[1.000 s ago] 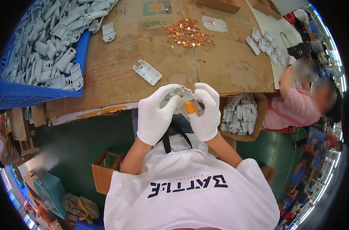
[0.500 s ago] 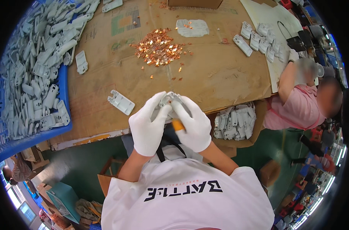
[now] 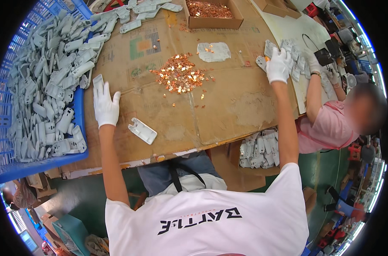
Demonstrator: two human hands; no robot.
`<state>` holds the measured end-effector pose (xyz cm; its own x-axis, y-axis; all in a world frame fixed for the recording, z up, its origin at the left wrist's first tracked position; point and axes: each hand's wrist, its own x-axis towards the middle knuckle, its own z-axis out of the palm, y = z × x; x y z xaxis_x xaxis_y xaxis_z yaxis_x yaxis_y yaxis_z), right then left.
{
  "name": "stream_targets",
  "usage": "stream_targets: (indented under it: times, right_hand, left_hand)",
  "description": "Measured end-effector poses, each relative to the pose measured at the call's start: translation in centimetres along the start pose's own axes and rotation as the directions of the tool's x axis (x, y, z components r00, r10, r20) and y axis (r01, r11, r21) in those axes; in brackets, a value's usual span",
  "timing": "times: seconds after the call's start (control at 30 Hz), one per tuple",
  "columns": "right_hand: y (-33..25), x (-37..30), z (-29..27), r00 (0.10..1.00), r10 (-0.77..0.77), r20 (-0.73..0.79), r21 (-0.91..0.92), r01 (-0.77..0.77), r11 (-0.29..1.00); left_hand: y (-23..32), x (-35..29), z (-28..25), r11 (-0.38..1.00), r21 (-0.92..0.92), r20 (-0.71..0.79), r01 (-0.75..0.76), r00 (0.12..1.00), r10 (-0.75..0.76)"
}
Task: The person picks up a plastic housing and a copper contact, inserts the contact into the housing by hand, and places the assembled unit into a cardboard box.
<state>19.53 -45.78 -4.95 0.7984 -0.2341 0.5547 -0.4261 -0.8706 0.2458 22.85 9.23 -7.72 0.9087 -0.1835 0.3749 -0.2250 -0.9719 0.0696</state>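
Across a cardboard-covered table [image 3: 228, 106], the person's gloved left hand [image 3: 105, 105] stretches nearly flat, fingers extended over a gray casing [image 3: 97, 78], while the gloved right hand [image 3: 279, 67] bends its fingers by a pale shell [image 3: 261, 63], its grip impossible to tell. Between them lie a lone housing [image 3: 142, 131] and a copper heap [image 3: 180, 74], flanked by a piled blue crate [image 3: 44, 167] and a co-worker [image 3: 328, 123] in pink.

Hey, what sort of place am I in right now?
Probably a factory assembly workshop: there's a blue crate heaped with similar pale plastic parts, a pile of small coppery pieces on the table, and a co-worker in pink beside you.
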Motion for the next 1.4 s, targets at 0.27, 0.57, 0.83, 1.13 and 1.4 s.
stream_targets:
  times: [0.27,0.57,0.83,1.13,1.4]
  right_hand:
    - [-14.1,-10.6,-8.7,0.918,-0.388,0.077,0.764,0.196,0.615]
    - [-15.9,-10.0,-9.5,0.854,-0.463,0.237,0.570,0.263,0.778]
    - [-14.0,-10.8,-8.4,0.870,-0.482,0.108,0.589,0.334,0.736]
    - [-12.5,-9.8,-7.1,0.958,-0.285,0.011,0.888,0.122,0.443]
    - [-12.7,-9.7,-6.7,0.981,-0.163,0.106,0.851,-0.005,0.525]
  left_hand:
    - [0.8,-1.8,1.6,0.992,-0.074,-0.152,0.101,0.982,-0.111]
    - [-2.9,-3.0,1.6,0.679,-0.715,-0.056,0.168,0.954,-0.295]
    - [0.4,-2.8,-2.5,0.914,-0.066,-0.206,0.400,0.891,-0.404]
    - [-1.6,-0.2,1.4,0.533,-0.817,0.122,0.219,0.970,-0.212]
    - [2.0,2.9,3.2,0.243,-0.965,0.108,0.095,0.993,0.040]
